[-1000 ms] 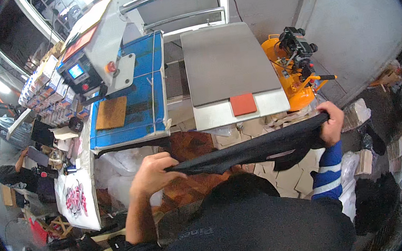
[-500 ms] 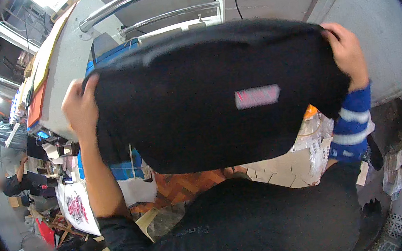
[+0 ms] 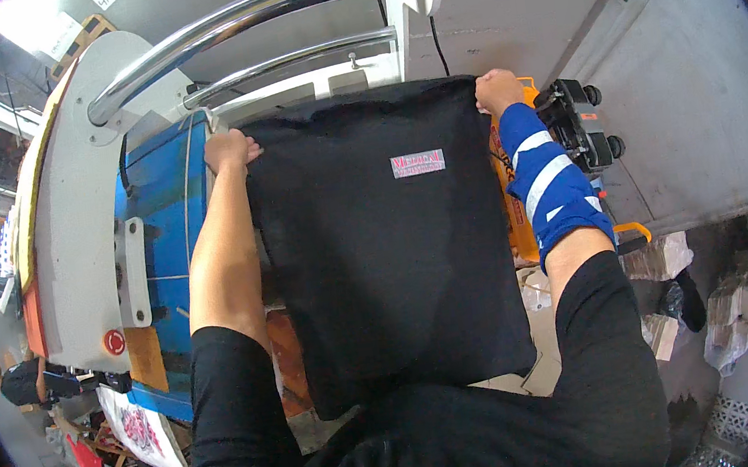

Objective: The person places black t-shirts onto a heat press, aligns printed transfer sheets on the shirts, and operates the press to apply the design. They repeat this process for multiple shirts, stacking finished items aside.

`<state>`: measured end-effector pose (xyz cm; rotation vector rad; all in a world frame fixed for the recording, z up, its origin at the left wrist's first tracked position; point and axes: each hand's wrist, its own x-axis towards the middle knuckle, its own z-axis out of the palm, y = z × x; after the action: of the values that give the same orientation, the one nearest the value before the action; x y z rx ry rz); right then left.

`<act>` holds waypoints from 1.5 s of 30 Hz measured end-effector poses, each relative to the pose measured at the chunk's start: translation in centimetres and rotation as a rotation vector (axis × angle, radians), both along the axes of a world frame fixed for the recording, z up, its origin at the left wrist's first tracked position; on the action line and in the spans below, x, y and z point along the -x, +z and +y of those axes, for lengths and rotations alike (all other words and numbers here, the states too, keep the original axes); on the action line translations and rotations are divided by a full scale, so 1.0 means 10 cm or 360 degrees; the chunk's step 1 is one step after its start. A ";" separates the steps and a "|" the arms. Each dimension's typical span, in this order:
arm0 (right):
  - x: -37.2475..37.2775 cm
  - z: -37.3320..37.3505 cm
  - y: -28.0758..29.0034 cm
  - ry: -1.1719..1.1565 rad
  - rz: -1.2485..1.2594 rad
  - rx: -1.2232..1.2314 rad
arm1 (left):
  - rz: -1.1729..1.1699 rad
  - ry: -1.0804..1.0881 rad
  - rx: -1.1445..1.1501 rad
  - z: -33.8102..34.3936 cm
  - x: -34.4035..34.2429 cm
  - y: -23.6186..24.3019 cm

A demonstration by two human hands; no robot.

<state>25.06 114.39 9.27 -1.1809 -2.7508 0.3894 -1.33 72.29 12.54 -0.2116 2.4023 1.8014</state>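
Inspection note: black cloth, spread between both hands

Found at the centre of the clock face used below: black cloth, spread broad, puckered lightly along the far edge, with a pink-and-grey label at one o'clock. Support beneath hidden; cannot tell whether resting on anything. Near edge partly covered by a black shirt at six o'clock.

Grip: at ten o'clock, left hand with fingers bent and pinched closed on the far corner. Between one and two o'clock, right hand with fingers curled tight on the opposite far corner.

Handling, by judgement: light, soft and limp; not slippery, given the matt face; not fragile, but liable to sag or crease once slack. Best held at both far corners, with even outward tension and fingers kept off the label.

Surroundings: silver bars between eleven and twelve o'clock, past the far edge and likely to limit forward reach. Orange compressor close by at three o'clock, with black motor at two, beside the right forearm; judged an obstacle to any wide swing that way. Blue pad between nine and ten o'clock, next to the left forearm. Grey panel at nine, red button between eight and nine. Wrapped bundles between three and four o'clock, well apart.
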 end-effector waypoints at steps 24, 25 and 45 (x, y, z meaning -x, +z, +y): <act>0.07 -1.87 0.02 0.1529 0.0176 -0.0700 | 0.1339 -0.0733 0.0816 -1.78 -3.32 0.85; 0.09 -1.83 0.02 0.1436 0.0160 -0.0650 | 0.1400 -0.0605 0.0911 -1.97 -3.33 0.98; -3.74 -1.80 -0.79 -0.0732 0.1330 -0.0049 | 0.0771 0.0246 0.2257 -3.66 -2.63 1.37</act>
<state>62.46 96.39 1.35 -1.2226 -1.7238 0.6030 24.98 35.66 26.23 -0.0658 3.5668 -0.2084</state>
